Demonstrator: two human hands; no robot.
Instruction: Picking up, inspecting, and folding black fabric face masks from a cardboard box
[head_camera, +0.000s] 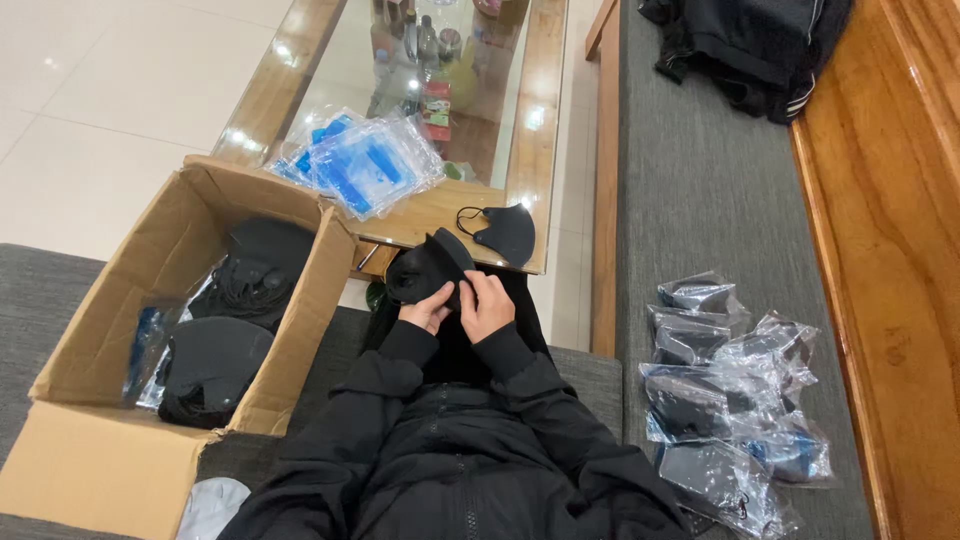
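Black masks (428, 270) in both hands; cardboard box (110, 400) left, bagged masks (730, 400) right.

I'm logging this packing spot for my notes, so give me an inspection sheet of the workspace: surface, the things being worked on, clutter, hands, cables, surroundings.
Surface: grey cushioned seat; wood-framed glass table in front.
Job's things: black face masks held in both hands; one black mask lies on the table edge; open cardboard box at the left with stacks of black masks.
Clutter: pile of clear and blue empty bags on the table; bagged masks on the seat at the right.
Hands: left hand and right hand both grip the masks.
Cables: nothing seen.
Surroundings: pale tiled floor, dark garment on the seat, wooden backrest.
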